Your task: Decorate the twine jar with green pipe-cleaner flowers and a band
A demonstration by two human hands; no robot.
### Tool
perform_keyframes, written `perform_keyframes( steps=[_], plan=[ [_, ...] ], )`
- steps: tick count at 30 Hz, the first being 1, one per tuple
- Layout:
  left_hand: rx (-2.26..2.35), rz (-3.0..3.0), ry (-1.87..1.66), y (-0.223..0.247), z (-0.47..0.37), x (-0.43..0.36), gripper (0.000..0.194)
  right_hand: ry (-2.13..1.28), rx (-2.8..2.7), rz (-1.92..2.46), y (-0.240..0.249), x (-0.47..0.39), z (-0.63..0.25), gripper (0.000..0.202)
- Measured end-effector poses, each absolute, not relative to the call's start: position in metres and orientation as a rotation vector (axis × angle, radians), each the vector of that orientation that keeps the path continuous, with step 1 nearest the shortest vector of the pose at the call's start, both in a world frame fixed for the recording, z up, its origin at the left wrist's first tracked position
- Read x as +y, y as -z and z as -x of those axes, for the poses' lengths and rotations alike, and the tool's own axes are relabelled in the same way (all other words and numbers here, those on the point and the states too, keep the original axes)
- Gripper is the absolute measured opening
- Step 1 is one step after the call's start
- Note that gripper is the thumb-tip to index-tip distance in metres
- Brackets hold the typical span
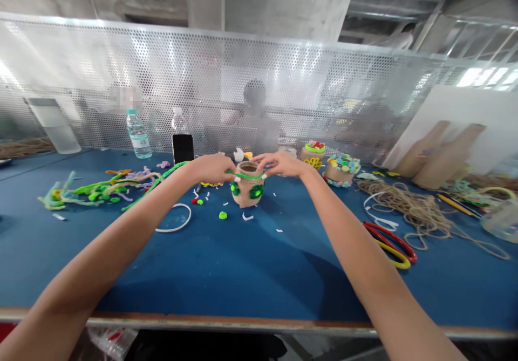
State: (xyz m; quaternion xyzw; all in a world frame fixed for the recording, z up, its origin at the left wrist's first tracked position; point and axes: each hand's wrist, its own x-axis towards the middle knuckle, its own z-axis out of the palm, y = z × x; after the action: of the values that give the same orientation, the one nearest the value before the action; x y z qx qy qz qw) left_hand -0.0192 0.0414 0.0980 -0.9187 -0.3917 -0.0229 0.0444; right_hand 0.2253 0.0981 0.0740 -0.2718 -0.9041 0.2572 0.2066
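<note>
A twine-wrapped jar stands upright on the blue table, with dark green tufts on its side. Across its front, just below the rim, runs a green pipe cleaner, whose long tail trails off to the left under my forearm. My left hand pinches this strand at the jar's left side. On the opposite side my right hand grips the strand with thumb and fingers, its fingertips at the rim. A bright green pompom lies in front of the jar, among white paper scraps.
Loose pipe cleaners lie to the left, near a white ring and a phone. Behind stand a water bottle and a decorated jar. To the right are tangled twine and red-handled scissors.
</note>
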Motion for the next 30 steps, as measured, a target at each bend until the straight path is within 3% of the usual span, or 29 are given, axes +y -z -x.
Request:
perform_keyframes(
  steps=[9,16,22,30],
  plan=[
    [-1.241,2.827,0.079,-0.098,0.022,0.046,0.028,-0.663,-2.558,0.765,-0.081,0.112,-0.219,0.013],
    [-1.209,2.847,0.081,-0.095,0.021,0.05,0.026,-1.024,-2.549,0.735,-0.079,0.109,-0.238,0.044],
    [-1.22,2.852,0.095,-0.093,0.021,0.052,0.028,-1.03,-2.354,0.743,-0.065,0.117,-0.226,0.021],
    [-1.422,2.799,0.099,-0.091,0.016,0.049,0.043,-1.059,-2.272,0.743,-0.06,0.122,-0.223,0.019]
  ],
)
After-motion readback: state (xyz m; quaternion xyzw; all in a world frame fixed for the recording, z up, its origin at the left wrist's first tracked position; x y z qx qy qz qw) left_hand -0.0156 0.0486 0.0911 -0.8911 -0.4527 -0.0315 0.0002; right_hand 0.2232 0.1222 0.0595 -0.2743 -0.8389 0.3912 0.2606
